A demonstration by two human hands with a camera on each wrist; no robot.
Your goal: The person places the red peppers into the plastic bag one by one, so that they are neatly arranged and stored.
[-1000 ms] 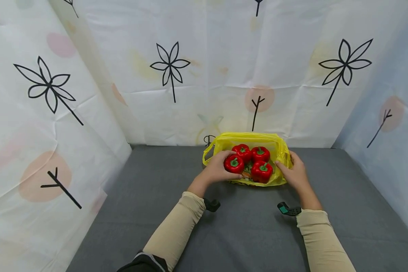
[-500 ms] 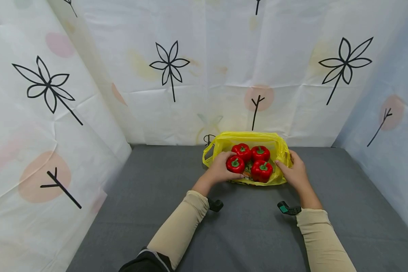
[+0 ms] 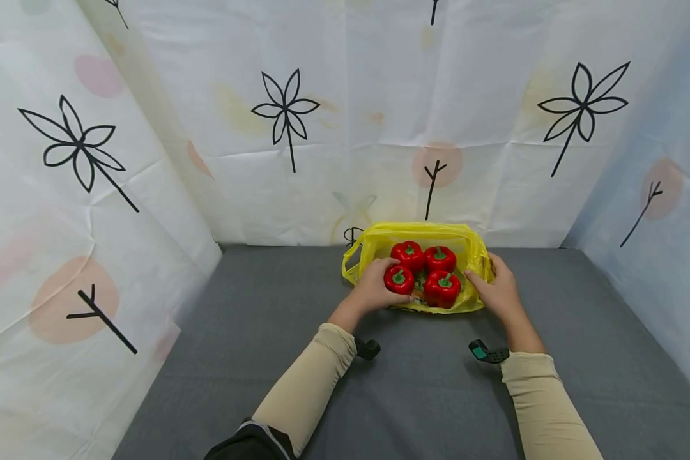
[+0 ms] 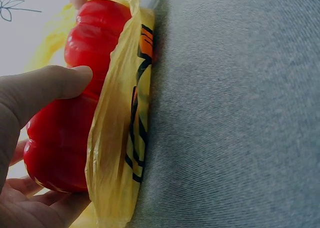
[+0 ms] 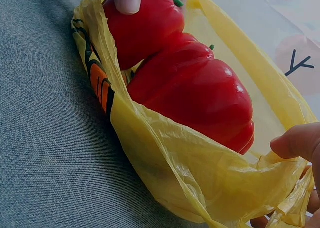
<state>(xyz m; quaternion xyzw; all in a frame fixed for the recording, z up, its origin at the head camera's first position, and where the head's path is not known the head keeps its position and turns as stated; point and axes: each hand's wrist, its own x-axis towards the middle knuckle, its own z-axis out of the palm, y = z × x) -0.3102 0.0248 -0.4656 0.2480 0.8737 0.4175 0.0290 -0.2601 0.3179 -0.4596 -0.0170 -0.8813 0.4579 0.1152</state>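
Observation:
A yellow plastic bag (image 3: pixel 466 241) lies with its mouth spread wide on the grey table, several red bell peppers inside. My left hand (image 3: pixel 372 289) grips the front-left bell pepper (image 3: pixel 399 280), thumb in front and fingers behind, at the bag's left side. In the left wrist view the thumb presses that pepper's red skin (image 4: pixel 62 138). Beside it sit a front-right pepper (image 3: pixel 442 290) and two rear ones, the left rear pepper (image 3: pixel 408 255) and the right rear pepper (image 3: pixel 440 258). With thumb and fingers, my right hand (image 3: pixel 500 291) holds the bag's right edge (image 5: pixel 285 178).
The grey cloth-covered table (image 3: pixel 425 396) spreads in front of the bag. Patterned white sheets (image 3: pixel 345 128) hang behind and at both sides. One bag handle loop (image 3: pixel 349 265) sticks out at the left. Black wrist devices (image 3: pixel 487 352) are on both wrists.
My left hand has shifted slightly to the right with the bell pepper, which sits a little closer to the others. The right hand keeps its hold on the bag edge.

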